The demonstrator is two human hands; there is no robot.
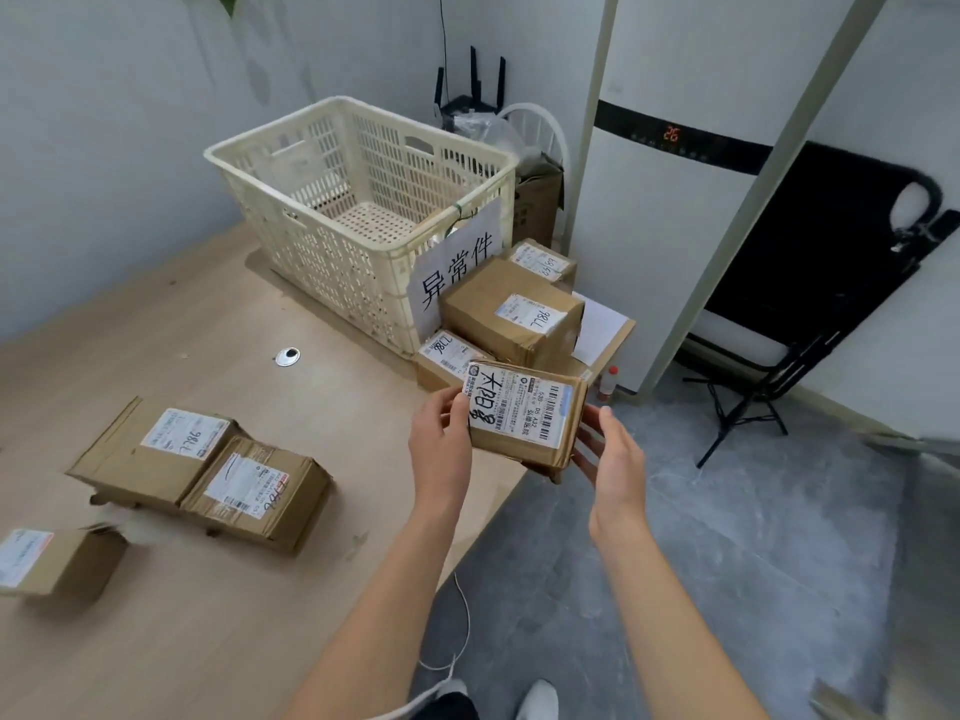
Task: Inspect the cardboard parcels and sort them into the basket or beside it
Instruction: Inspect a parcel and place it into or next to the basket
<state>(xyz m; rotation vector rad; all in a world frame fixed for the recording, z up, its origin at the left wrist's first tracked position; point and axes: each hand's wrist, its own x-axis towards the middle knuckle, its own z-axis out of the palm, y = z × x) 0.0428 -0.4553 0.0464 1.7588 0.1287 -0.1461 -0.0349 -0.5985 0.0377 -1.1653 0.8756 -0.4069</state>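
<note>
I hold a small cardboard parcel (pixel 527 415) with a white label above the table's right edge. My left hand (pixel 441 439) grips its left end, thumb on the label. My right hand (pixel 613 452) supports its right side with straight fingers. A cream plastic basket (pixel 291 210) stands at the back of the table with a paper sign (pixel 457 272) on its right end. Beside it on the right lie three labelled parcels (pixel 511 311), stacked together. Three more parcels (pixel 156 454) lie at the left of the table.
The wooden table (pixel 260 615) has a metal grommet (pixel 287 356). A white floor-standing unit (pixel 660 210) rises on the right, beside a black folding chair (pixel 810 283). A small bottle (pixel 609 383) stands on the grey floor. A router (pixel 470 96) sits behind the basket.
</note>
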